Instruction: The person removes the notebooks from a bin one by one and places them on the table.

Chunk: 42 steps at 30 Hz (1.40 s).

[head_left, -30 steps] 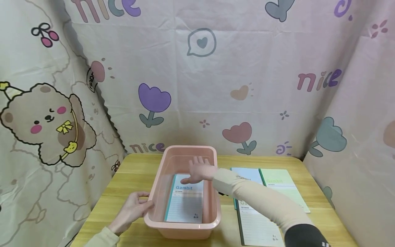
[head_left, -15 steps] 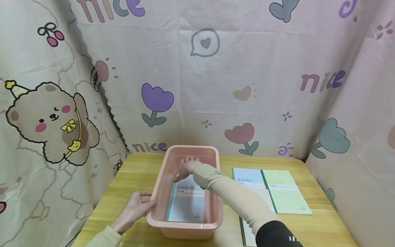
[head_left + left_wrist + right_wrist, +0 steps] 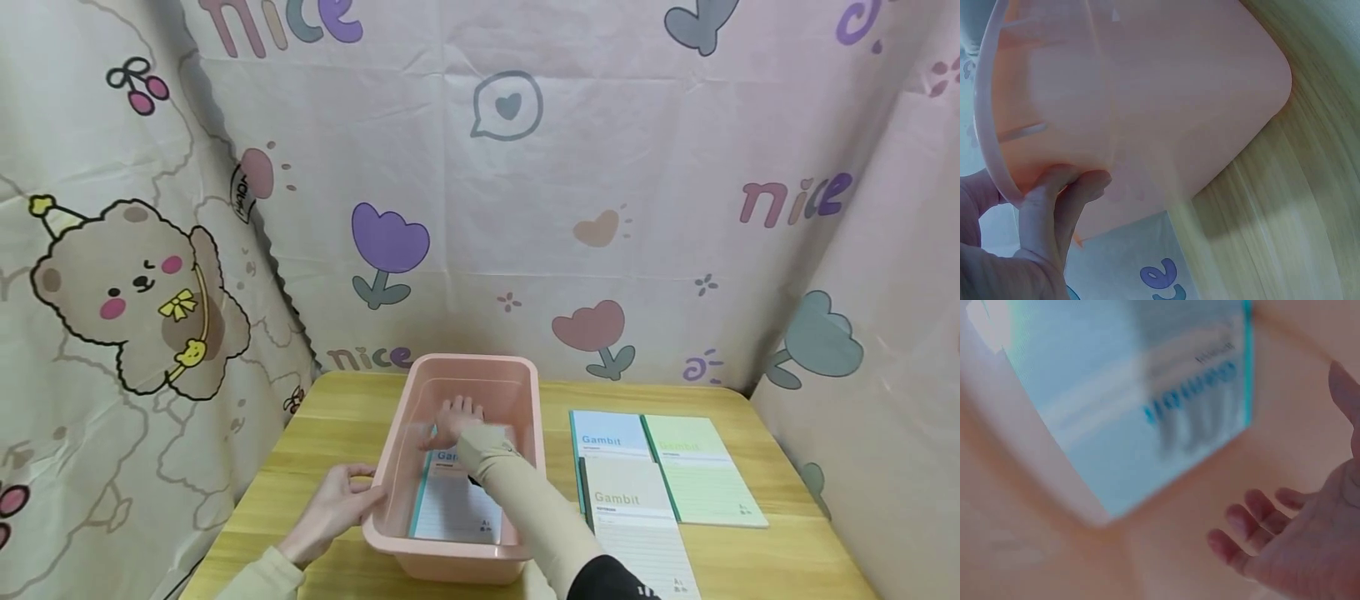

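Observation:
A pink plastic basin (image 3: 444, 548) stands on the table. My left hand (image 3: 330, 512) grips its left rim, and the left wrist view shows the fingers (image 3: 1044, 212) bent against the outer wall below the lip. Flat in the bottom lies a blue-covered Gambit notebook (image 3: 450, 507), its upper part partly hidden by my right arm. My right hand (image 3: 452, 423) is inside the basin over the notebook's top end, holding nothing. In the right wrist view this hand (image 3: 1304, 544) has its fingers spread and relaxed, apart from the notebook cover (image 3: 1104, 469).
Right of the basin lie a blue notebook (image 3: 611, 429), a green notebook (image 3: 708, 475) and a pale beige notebook (image 3: 637, 533) that overlaps the blue one. The wooden table (image 3: 300, 454) ends at a printed curtain (image 3: 480, 250) behind and on both sides.
My right hand has moved left and lower into the basin. Its sleeve has swung left, uncovering the notebooks on the right. The left hand keeps its grip on the rim.

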Each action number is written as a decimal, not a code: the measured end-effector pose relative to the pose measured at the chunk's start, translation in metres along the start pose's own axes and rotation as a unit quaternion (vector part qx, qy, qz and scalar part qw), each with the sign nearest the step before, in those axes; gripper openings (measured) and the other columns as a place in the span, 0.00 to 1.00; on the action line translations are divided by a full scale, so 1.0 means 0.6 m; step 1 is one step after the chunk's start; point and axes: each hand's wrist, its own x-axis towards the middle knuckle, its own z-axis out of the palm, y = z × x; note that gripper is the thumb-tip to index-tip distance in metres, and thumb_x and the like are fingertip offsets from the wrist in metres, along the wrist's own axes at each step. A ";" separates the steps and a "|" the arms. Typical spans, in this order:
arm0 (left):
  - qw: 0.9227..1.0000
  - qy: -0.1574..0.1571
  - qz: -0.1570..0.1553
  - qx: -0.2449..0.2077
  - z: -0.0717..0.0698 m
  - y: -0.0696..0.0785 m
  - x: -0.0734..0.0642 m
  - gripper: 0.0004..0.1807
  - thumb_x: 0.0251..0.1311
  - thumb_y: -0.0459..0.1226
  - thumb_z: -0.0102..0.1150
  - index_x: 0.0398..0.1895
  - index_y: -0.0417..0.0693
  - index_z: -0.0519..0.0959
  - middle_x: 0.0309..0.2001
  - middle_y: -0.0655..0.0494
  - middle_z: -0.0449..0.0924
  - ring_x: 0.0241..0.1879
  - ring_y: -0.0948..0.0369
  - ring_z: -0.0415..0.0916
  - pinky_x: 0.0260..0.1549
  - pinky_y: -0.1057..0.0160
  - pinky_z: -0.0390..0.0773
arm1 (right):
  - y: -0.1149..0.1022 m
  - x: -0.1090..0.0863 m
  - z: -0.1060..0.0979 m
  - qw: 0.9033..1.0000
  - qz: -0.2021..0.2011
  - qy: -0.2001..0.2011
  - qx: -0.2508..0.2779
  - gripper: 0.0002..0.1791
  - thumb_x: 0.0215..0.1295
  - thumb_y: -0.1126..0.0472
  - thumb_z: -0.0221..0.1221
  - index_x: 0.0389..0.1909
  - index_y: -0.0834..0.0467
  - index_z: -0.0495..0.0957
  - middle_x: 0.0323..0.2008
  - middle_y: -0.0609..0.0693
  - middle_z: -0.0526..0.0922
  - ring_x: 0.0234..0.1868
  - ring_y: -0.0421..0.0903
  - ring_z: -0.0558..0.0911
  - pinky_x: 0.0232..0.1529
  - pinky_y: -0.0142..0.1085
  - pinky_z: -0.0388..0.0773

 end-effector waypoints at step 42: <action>1.000 -0.007 0.002 -0.007 0.001 0.002 -0.001 0.26 0.65 0.30 0.56 0.59 0.15 0.63 0.46 0.23 0.82 0.42 0.45 0.87 0.39 0.54 0.91 | 0.025 0.025 0.088 0.982 -0.007 0.056 -0.179 0.66 0.25 0.18 0.70 0.63 0.59 0.70 0.51 0.54 0.69 0.51 0.50 0.71 0.62 0.42 0.73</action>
